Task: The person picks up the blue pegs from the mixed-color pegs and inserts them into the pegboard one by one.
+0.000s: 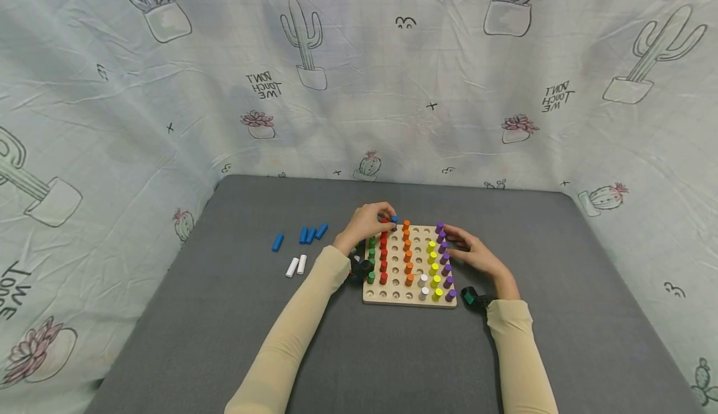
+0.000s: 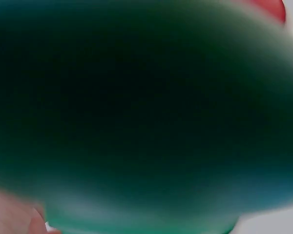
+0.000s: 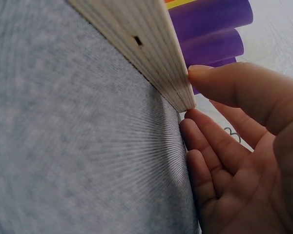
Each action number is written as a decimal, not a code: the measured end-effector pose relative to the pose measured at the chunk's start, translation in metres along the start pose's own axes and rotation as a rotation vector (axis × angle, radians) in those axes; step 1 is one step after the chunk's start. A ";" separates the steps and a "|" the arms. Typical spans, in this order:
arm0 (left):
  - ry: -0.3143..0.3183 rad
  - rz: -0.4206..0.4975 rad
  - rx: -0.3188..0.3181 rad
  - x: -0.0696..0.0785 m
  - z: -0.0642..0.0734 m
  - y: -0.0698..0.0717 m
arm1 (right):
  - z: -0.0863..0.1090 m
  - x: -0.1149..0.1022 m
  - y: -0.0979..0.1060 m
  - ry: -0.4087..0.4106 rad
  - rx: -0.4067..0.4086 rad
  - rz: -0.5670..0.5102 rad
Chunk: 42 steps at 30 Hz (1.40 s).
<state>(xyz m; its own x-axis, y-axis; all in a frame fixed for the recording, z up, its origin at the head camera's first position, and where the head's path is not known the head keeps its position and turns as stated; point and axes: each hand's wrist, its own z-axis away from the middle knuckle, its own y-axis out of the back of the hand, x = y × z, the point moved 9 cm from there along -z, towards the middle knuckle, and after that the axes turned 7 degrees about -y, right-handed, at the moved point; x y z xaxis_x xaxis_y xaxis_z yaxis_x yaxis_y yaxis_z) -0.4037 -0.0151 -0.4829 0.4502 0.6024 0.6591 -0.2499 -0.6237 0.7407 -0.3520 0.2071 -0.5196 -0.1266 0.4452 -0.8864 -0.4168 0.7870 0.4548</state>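
Observation:
A blue peg (image 1: 394, 219) is pinched in my left hand (image 1: 370, 219), over the far end of a bare column of holes. The wooden pegboard (image 1: 395, 300) lies flat beneath it, with green pegs (image 1: 371, 264), red pegs (image 1: 384, 255), orange pegs (image 1: 407, 256), yellow pegs (image 1: 434, 269), purple pegs (image 1: 447, 270) and two white pegs (image 1: 423, 280) standing in columns. Along the board's right edge rests my right hand (image 1: 473, 253); in the right wrist view its thumb (image 3: 219, 85) touches the upper edge, other fingers beside it. A blurred green peg (image 2: 136, 209) fills the left wrist view.
Left of the board, several loose blue pegs (image 1: 311, 235) lie on the grey tabletop (image 1: 392, 358). Two loose white pegs (image 1: 301, 264) lie nearer the front. A patterned cloth (image 1: 359, 90) hangs behind the table and at its sides.

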 end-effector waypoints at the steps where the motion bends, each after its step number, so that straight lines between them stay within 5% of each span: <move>1: 0.003 -0.004 -0.002 0.000 0.000 0.000 | 0.000 0.000 0.000 0.000 0.001 -0.003; 29: -0.002 -0.074 -0.034 0.008 0.000 -0.001 | 0.000 0.003 0.000 -0.002 0.010 0.023; 38: -0.038 -0.082 -0.028 0.013 0.002 0.001 | 0.011 -0.026 -0.002 0.020 0.001 0.035; 42: -0.034 -0.065 -0.011 0.012 0.004 0.004 | 0.007 -0.015 -0.002 0.010 0.009 0.044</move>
<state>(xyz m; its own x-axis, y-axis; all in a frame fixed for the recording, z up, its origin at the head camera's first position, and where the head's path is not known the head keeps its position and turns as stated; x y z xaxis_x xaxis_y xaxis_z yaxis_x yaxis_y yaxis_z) -0.3960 -0.0119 -0.4723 0.4943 0.6243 0.6049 -0.2285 -0.5781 0.7834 -0.3429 0.2025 -0.5068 -0.1541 0.4754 -0.8662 -0.4027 0.7703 0.4944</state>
